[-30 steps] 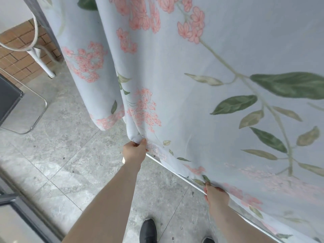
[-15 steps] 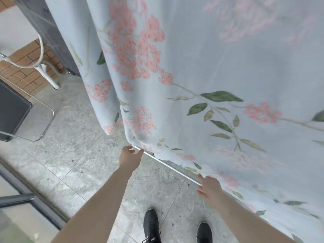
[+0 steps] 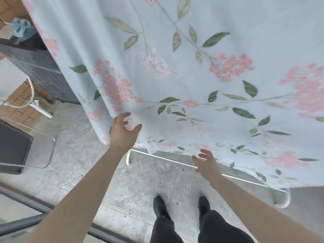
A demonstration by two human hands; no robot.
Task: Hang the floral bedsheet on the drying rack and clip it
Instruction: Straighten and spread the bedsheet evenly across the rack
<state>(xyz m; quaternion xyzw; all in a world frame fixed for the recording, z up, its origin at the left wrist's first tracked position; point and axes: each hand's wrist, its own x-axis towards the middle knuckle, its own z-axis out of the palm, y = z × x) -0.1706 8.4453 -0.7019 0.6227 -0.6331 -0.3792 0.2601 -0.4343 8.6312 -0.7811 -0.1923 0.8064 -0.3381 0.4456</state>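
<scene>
The pale blue floral bedsheet point(image 3: 192, 76), printed with pink blossoms and green leaves, hangs over the drying rack and fills most of the view. Its lower hem falls just above the rack's bottom metal bar point(image 3: 168, 157). My left hand point(image 3: 122, 132) is spread open against the sheet's lower left corner, fingers straight, holding nothing. My right hand point(image 3: 206, 163) hovers open in front of the bar at the hem, fingers apart. No clip is in view.
A dark chair with a chrome frame point(image 3: 26, 146) stands at the left. A dark cabinet point(image 3: 38, 67) and a white pipe point(image 3: 37, 104) sit behind the sheet's left edge. My two black shoes point(image 3: 182, 206) stand on grey floor tiles; a door rail runs lower left.
Both hands have let go of the sheet's hem and opened. The left hand rose onto the cloth; the camera tilted up, so more of the rack's bottom bar shows.
</scene>
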